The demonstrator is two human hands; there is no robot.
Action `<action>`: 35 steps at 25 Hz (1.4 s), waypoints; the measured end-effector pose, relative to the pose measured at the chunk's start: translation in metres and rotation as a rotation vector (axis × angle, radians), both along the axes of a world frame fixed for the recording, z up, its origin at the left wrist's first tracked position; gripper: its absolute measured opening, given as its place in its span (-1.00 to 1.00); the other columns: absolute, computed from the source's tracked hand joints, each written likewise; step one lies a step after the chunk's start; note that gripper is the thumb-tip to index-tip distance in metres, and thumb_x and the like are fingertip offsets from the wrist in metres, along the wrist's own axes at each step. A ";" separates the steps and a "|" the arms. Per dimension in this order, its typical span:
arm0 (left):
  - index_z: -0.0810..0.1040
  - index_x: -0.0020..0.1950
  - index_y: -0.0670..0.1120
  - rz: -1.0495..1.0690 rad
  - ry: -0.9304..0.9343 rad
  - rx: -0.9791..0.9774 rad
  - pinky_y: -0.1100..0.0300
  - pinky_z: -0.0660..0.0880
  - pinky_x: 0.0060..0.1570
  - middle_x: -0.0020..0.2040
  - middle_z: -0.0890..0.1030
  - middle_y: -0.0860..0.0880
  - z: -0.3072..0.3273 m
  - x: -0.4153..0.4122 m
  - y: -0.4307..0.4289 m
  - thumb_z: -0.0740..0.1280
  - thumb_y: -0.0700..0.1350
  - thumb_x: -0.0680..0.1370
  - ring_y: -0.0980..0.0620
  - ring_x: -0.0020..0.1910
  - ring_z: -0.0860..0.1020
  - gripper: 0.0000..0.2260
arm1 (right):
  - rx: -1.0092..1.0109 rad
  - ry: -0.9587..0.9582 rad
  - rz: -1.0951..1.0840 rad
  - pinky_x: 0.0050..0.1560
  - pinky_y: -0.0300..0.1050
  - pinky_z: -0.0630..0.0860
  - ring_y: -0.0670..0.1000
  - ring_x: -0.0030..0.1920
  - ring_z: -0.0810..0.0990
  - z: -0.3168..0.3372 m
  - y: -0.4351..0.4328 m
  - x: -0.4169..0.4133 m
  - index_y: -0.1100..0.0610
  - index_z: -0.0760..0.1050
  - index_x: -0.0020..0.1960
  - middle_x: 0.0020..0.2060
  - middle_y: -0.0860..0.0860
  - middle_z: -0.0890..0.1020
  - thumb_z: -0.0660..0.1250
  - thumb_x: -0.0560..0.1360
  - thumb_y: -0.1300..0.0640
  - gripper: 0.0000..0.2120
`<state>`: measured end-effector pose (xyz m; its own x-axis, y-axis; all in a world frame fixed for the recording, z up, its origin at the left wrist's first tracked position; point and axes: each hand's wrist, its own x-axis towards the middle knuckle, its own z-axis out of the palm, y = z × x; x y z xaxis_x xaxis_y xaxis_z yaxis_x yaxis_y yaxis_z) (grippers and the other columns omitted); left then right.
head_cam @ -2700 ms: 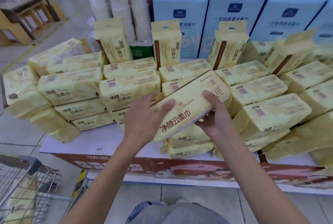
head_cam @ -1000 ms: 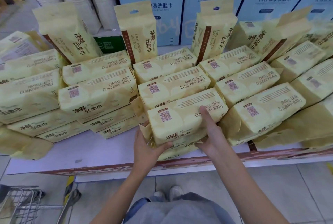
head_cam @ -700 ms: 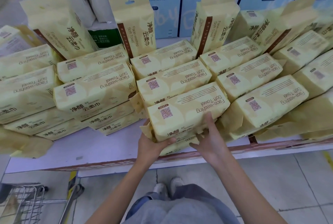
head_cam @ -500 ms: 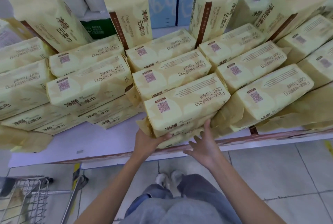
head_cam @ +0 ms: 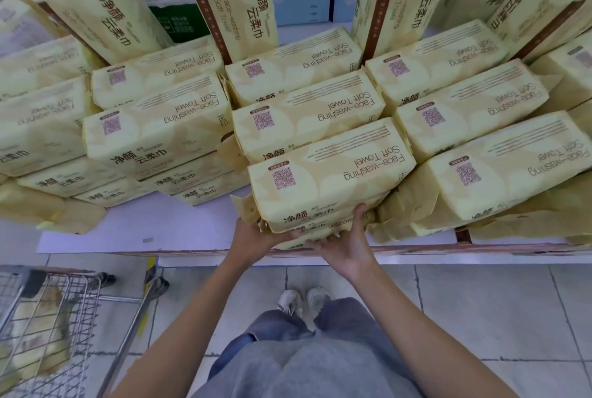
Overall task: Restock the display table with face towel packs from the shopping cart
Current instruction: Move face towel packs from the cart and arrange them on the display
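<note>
Cart (head_cam: 125, 299) at lower left holds yellow towel packs (head_cam: 45, 324).

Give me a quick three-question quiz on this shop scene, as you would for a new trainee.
1. True or false: the right hand lies with spread fingers against the near side of the front stack of packs.
2. Where is the shopping cart? A: on the floor at the person's left. B: on the floor at the person's right. C: behind the display table.
3. Fill the gap: the English print on the flat-lying packs reads "Face-washing Soft ____".
Key: 1 true; 2 A; 3 Towel.
</note>
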<state>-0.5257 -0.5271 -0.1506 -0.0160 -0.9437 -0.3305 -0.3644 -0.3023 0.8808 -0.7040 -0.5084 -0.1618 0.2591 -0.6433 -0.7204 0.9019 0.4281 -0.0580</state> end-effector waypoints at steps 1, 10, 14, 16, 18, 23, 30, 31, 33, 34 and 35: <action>0.55 0.20 -0.18 0.007 0.006 0.010 0.06 0.58 0.05 0.10 0.65 -0.07 -0.002 0.000 0.000 0.66 -0.09 0.14 -0.03 0.13 0.60 -0.32 | -0.009 0.005 0.004 0.07 0.31 0.50 0.23 0.18 0.50 -0.001 -0.001 -0.001 0.16 0.28 0.35 0.15 0.21 0.50 0.45 0.05 -0.32 0.01; 0.53 0.03 0.14 0.081 -0.008 0.065 0.49 0.46 -0.20 -0.08 0.59 0.33 -0.001 -0.002 0.016 0.63 -0.12 0.22 0.32 -0.04 0.54 -0.53 | 0.114 0.198 0.168 0.32 0.23 0.34 0.18 0.48 0.21 0.005 0.009 -0.012 0.09 0.10 0.52 0.52 0.14 0.14 0.32 0.22 -0.34 0.01; 0.35 0.28 0.19 0.126 -0.106 0.035 0.51 0.34 -0.11 0.05 0.36 0.47 0.006 0.004 0.042 0.53 0.05 0.35 0.36 0.01 0.39 -0.42 | 0.058 0.536 0.454 0.40 0.09 0.25 0.12 0.45 0.28 0.008 0.034 -0.016 0.03 0.09 0.53 0.47 0.06 0.26 0.13 0.54 -0.23 -0.35; 0.32 0.40 0.15 0.138 -0.152 0.059 0.36 0.40 0.03 0.15 0.40 0.37 0.002 0.008 0.062 0.44 0.12 0.42 0.24 0.16 0.41 -0.41 | -0.022 0.694 0.662 0.37 0.01 0.28 0.10 0.39 0.35 0.008 0.045 -0.013 0.04 0.23 0.45 0.42 0.05 0.35 0.10 0.61 -0.12 -0.54; 0.31 0.45 0.04 0.165 -0.196 0.126 0.17 0.36 0.21 0.30 0.45 0.15 -0.008 0.009 0.085 0.40 0.12 0.47 0.05 0.34 0.39 -0.41 | -0.157 0.886 0.851 0.35 -0.06 0.29 0.05 0.36 0.38 0.006 0.050 -0.008 0.04 0.31 0.38 0.41 0.03 0.36 0.14 0.61 -0.04 -0.63; 0.36 0.42 -0.03 0.375 -0.038 0.239 0.17 0.34 0.21 0.40 0.41 -0.04 -0.021 0.007 0.152 0.36 0.02 0.53 -0.05 0.36 0.40 -0.52 | -0.655 1.268 1.259 0.31 -0.18 0.27 -0.03 0.38 0.36 -0.005 0.064 0.003 0.06 0.27 0.45 0.42 -0.02 0.37 0.24 0.58 0.00 -0.53; 0.44 0.09 0.19 0.928 0.077 0.335 0.21 0.38 0.10 0.12 0.54 0.10 -0.020 0.018 0.278 0.37 -0.13 0.53 -0.01 0.17 0.51 -0.75 | -1.173 1.358 1.760 0.31 -0.15 0.27 0.02 0.39 0.36 -0.020 0.077 0.041 0.12 0.25 0.46 0.42 0.03 0.38 0.29 0.55 0.01 -0.46; 0.46 0.12 0.13 1.009 0.087 0.349 0.19 0.38 0.12 0.13 0.54 0.08 -0.019 0.020 0.292 0.37 -0.15 0.53 -0.03 0.18 0.51 -0.76 | -1.256 1.348 1.816 0.32 -0.16 0.26 0.02 0.40 0.35 -0.021 0.078 0.054 0.13 0.25 0.46 0.42 0.03 0.38 0.29 0.55 0.01 -0.47; 0.47 0.24 -0.03 1.136 0.099 0.373 0.18 0.39 0.15 0.20 0.53 0.01 -0.019 0.026 0.315 0.35 -0.17 0.54 -0.07 0.22 0.51 -0.73 | -1.423 1.297 1.906 0.34 -0.16 0.24 0.03 0.40 0.35 -0.021 0.080 0.086 0.16 0.25 0.46 0.41 0.06 0.38 0.29 0.55 0.03 -0.47; 0.46 0.29 -0.08 1.192 0.110 0.388 0.18 0.39 0.15 0.24 0.52 -0.01 -0.020 0.031 0.324 0.34 -0.17 0.55 -0.07 0.24 0.50 -0.69 | -1.488 1.264 1.937 0.34 -0.16 0.23 0.04 0.40 0.34 -0.021 0.082 0.105 0.15 0.24 0.46 0.42 0.07 0.38 0.29 0.55 0.04 -0.46; 0.45 0.32 -0.10 1.247 0.123 0.399 0.18 0.38 0.15 0.27 0.51 -0.03 -0.020 0.037 0.332 0.34 -0.16 0.55 -0.05 0.25 0.49 -0.67 | -1.545 1.238 1.959 0.34 -0.17 0.22 0.04 0.41 0.33 -0.021 0.084 0.125 0.14 0.23 0.47 0.43 0.06 0.36 0.28 0.55 0.04 -0.46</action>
<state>-0.4890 -0.1948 -0.1706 0.7396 -0.1846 -0.6473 0.4232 -0.6203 0.6604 -0.5794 -0.4245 -0.1826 0.8095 -0.2792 -0.5165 -0.5824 -0.4928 -0.6465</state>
